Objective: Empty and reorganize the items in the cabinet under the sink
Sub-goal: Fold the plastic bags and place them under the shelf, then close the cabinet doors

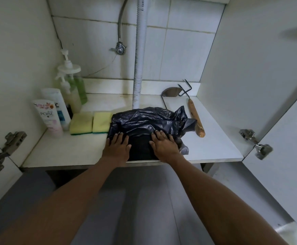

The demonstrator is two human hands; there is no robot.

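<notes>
Legible text | white-and-pink tube [49, 117], standing at the left front of the cabinet floor: "POISE" in grey capitals beneath a pink flower print; smaller lines below it too small to read | white bottle [60, 107] just behind the tube: a dark "C", remainder hidden | no other readable text.

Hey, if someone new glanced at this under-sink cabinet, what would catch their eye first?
First, the crumpled black plastic bag at the front middle of the cabinet shelf, with the left hand and right hand pressed flat on it. Next, the two yellow sponges just left of it, and the wooden-handled garden tool lying to its right.
</notes>
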